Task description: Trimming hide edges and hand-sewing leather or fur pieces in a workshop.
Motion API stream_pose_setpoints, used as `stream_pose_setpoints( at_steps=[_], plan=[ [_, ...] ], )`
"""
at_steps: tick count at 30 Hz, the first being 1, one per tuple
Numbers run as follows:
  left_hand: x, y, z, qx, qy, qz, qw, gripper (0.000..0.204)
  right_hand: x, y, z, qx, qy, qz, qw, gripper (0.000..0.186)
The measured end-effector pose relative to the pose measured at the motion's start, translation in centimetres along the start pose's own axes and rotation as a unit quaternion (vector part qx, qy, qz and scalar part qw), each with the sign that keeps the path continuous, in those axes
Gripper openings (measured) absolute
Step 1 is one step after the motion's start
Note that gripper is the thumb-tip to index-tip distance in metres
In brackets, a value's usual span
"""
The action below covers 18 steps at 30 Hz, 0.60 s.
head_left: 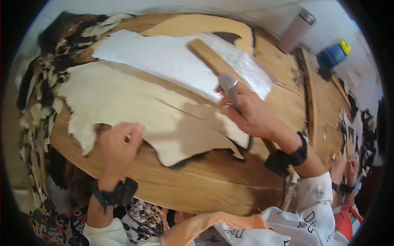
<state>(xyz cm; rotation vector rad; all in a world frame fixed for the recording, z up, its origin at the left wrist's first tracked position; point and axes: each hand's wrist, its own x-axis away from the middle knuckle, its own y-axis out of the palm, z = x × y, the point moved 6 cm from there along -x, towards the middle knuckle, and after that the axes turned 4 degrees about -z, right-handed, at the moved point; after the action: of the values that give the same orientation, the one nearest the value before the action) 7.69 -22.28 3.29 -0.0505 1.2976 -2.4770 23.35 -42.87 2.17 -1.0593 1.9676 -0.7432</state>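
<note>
A cream-coloured hide (135,88) lies skin side up on the wooden table (197,184), with dark fur showing along its lower edge. Over its right part, my right hand (252,110) is closed around a silver metal hand tool (229,87) with a rounded head. The tool's lower end is hidden in my fingers. My left hand (121,143) is beside the hide's lower left edge, fingers curled and slightly blurred. What it pinches, if anything, is hidden.
Behind the hide are a white sheet (143,49), a wooden slat (211,57) and a tan hide (193,25). A pink flask (294,33) and blue bottle (331,56) stand back right. Fur scraps (46,82) heap at left. Another person's hands (339,166) work far right.
</note>
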Motion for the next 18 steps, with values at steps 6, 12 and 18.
stream_pose_setpoints(
  at_steps=[6, 12, 18],
  plan=[
    [-5.5, -9.8, -16.4, -0.067, -0.113, 0.059, 0.99, 0.022, -1.5, 1.1, 3.4, 0.122, 0.231, -0.081, 0.962, 0.017],
    [-12.2, -15.1, -28.3, -0.164, -0.044, 0.071, 0.983, 0.033, 0.0, 1.7, 5.6, 0.169, 0.268, 0.03, 0.948, 0.037],
    [-17.5, -10.5, -30.6, -0.275, -0.066, -0.031, 0.959, 0.047, 2.9, 1.0, 7.4, 0.198, 0.352, 0.054, 0.913, 0.046]
  ],
)
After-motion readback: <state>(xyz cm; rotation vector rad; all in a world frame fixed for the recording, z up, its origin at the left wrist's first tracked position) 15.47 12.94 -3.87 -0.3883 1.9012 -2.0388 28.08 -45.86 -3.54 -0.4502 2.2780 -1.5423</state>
